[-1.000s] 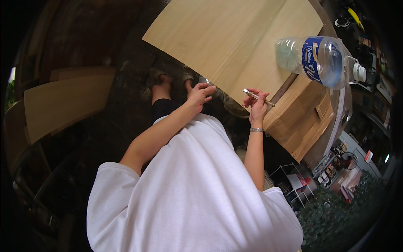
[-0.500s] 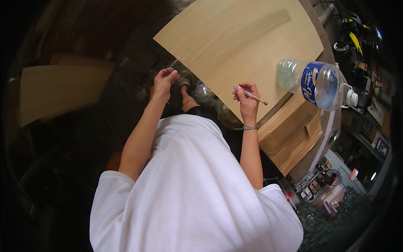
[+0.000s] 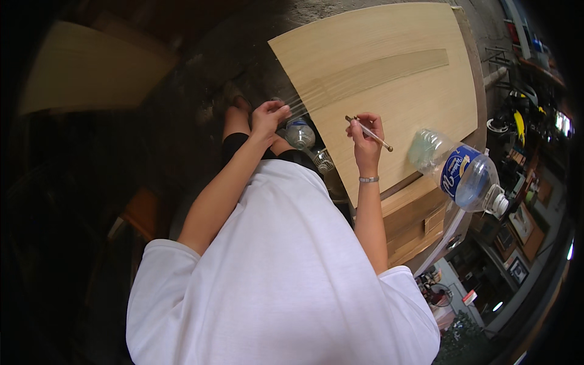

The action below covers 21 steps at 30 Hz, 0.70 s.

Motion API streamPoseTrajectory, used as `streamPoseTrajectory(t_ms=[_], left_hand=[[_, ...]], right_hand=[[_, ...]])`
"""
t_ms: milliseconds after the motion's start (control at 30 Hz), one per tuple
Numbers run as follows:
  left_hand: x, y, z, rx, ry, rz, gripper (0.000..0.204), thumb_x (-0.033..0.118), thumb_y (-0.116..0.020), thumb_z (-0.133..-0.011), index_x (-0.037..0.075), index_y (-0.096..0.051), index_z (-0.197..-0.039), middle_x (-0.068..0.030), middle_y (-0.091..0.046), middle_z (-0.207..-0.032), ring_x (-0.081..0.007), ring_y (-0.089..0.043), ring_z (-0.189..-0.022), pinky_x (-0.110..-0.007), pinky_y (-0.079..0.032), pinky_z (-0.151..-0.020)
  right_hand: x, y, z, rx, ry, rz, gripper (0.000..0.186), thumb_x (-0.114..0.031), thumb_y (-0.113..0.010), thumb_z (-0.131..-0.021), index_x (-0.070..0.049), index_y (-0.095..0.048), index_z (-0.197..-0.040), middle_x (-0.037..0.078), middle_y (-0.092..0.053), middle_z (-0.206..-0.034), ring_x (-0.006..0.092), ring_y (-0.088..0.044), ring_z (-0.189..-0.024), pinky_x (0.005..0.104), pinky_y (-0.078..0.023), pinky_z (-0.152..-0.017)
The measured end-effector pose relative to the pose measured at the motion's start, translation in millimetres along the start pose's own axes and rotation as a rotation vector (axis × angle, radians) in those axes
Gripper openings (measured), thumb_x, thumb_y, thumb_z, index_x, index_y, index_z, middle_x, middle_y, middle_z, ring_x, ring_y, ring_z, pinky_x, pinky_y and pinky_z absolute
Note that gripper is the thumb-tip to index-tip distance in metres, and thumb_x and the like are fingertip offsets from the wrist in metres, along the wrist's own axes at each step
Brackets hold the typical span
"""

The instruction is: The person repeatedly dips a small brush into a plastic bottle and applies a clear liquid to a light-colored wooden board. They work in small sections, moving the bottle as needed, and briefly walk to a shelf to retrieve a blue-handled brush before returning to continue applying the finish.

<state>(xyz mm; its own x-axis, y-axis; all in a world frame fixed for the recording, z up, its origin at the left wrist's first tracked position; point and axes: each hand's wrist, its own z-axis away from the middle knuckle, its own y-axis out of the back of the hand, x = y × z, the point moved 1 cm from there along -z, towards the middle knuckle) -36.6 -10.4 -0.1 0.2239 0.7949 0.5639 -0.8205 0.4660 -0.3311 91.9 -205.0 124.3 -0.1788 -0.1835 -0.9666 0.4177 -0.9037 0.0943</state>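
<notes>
The slender, pale, rod-shaped tool with a brass-coloured end (image 3: 372, 134) is in the right hand (image 3: 367, 146), above the near part of the board. The thumb and fingers are clamped on its shaft; the brass-coloured end points right and toward the wearer. The left hand (image 3: 266, 123) is positioned just off the board's left edge, thumb and fingers drawn together. Faint transparent streaks show beside its fingertips; whether it grips anything cannot be told.

The large, flat, light tan wooden board (image 3: 395, 97) lies on the surface (image 3: 477, 67), whose brown edge shows along the right. A long, narrow, darker tan strip (image 3: 389, 70) runs across the board. Near the board's right-hand corner is a large clear plastic bottle with a blue label and white cap (image 3: 459, 171), cap directed away from the board. Folded brown cardboard (image 3: 410, 216) adjoins the board's near edge.

A second clear plastic bottle with a blue label (image 3: 300, 134) is located below board level, beside the wearer's legs. A silver-coloured metal band (image 3: 368, 179) encircles the right wrist.
</notes>
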Motion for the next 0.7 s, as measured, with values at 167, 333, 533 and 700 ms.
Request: streamPoseTrajectory(t_ms=[167,333,533,700], left_hand=[[-1,-39,-5,0.073,-0.012,-0.001,0.018,-0.003,-0.075,-0.080,-0.002,-0.063,-0.094,-0.0079,-0.068,-0.088,-0.0157,-0.067,-0.079,-0.027,-0.057,-0.073],[-4,-38,-4,0.061,0.016,-0.011,0.021,0.005,-0.077,-0.080,0.001,-0.065,-0.096,-0.0055,-0.068,-0.088,-0.0120,-0.064,-0.076,-0.026,-0.052,-0.068],[-13,-30,-3,-0.039,-0.002,-0.001,0.020,0.012,-0.076,-0.084,0.004,-0.065,-0.099,-0.0030,-0.069,-0.090,-0.0108,-0.064,-0.080,-0.026,-0.050,-0.067],[-15,-33,-5,-0.013,-0.071,-0.011,0.018,0.012,-0.075,-0.085,0.004,-0.066,-0.098,-0.0025,-0.069,-0.087,-0.0098,-0.064,-0.077,-0.023,-0.048,-0.065]], right_hand=[[10,-23,-32,-0.159,-0.008,0.061,0.017,-0.005,-0.064,-0.091,0.000,-0.055,-0.105,0.007,-0.066,-0.086,0.0119,-0.066,-0.076,0.0239,-0.053,-0.065],[28,-43,-64,-0.330,0.030,0.242,0.017,-0.006,-0.064,-0.092,0.001,-0.055,-0.104,0.009,-0.068,-0.087,0.0128,-0.067,-0.076,0.0249,-0.055,-0.066],[36,-67,-88,-0.483,0.036,0.429,0.013,-0.009,-0.063,-0.094,0.002,-0.057,-0.098,0.010,-0.069,-0.085,0.0128,-0.069,-0.075,0.0250,-0.055,-0.062],[33,-79,-95,-0.518,0.062,0.561,0.015,-0.012,-0.065,-0.091,0.000,-0.057,-0.091,0.013,-0.070,-0.076,0.0195,-0.069,-0.066,0.0278,-0.052,-0.059]])
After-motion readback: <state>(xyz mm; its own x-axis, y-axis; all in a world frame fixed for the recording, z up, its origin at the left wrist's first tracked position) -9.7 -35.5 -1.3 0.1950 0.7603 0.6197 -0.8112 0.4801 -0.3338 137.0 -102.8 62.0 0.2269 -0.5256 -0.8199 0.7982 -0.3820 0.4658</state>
